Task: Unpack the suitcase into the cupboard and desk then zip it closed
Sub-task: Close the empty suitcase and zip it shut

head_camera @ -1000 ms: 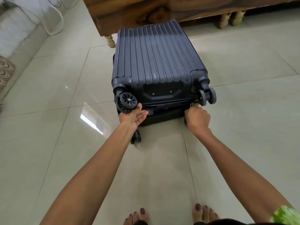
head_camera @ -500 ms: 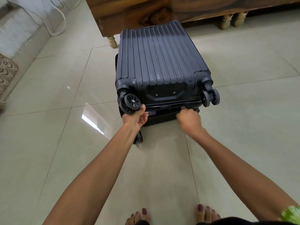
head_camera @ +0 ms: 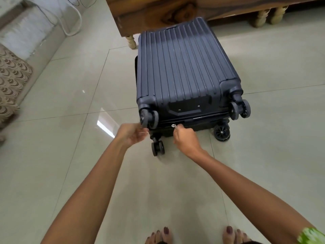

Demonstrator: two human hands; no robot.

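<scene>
Suitcase zip-pull half-hidden; left hand blurred

A tiled floor with pale glossy tiles spreads all round the grip. Far beyond the grip stands wooden furniture on turned legs. Well to its left lie a patterned cushion and white cables.

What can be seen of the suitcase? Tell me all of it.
The suitcase is a dark navy hard shell with lengthwise ribs, plastic by the look. It lies flat on the tiled floor, wheel end toward the person, far end by a wooden furniture leg. Four black double wheels show. The right hand pinches the silver zipper pull on the seam; the left hand, blurred, is at the near left wheel.
</scene>
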